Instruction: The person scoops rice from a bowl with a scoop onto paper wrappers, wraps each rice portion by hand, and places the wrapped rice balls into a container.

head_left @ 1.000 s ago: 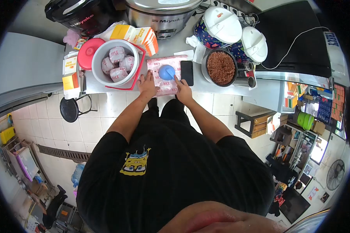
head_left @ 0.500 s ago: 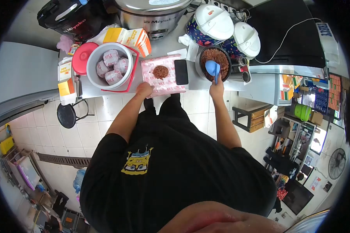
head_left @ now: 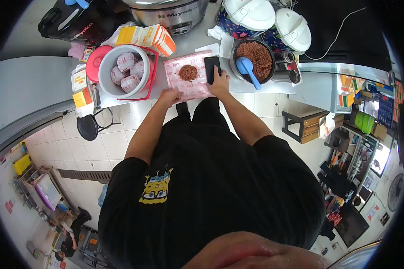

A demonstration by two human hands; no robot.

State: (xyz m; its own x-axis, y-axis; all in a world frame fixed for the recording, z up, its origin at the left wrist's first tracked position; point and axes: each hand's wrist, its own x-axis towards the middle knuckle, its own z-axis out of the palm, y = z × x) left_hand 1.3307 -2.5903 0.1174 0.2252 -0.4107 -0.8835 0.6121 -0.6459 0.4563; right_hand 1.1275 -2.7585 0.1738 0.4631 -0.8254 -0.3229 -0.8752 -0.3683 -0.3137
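My left hand (head_left: 169,97) is closed on the near left corner of the pink-and-white wrapping paper (head_left: 175,74), printed "RICE". A round mound of brown rice (head_left: 188,73) lies on the paper's middle. My right hand (head_left: 219,84) rests at the paper's right side, over the near end of a black phone (head_left: 212,65); its fingers are spread on the phone and beside it. To the right, a dark pot (head_left: 234,71) holds more brown rice, with a blue rice spoon (head_left: 249,71) lying across it.
Several wrapped rice portions (head_left: 130,83) sit in a white bucket (head_left: 104,74) with a red handle, by a red lid (head_left: 94,63). Behind are orange-and-white boxes (head_left: 141,36), a steel cooker (head_left: 170,22) and floral containers with white lids (head_left: 293,29). Metal cups (head_left: 285,75) flank the pot.
My right hand has let go of the blue rice spoon, left in the pot, and moved left onto the phone and paper's side. My left hand stays at the paper's near left corner.
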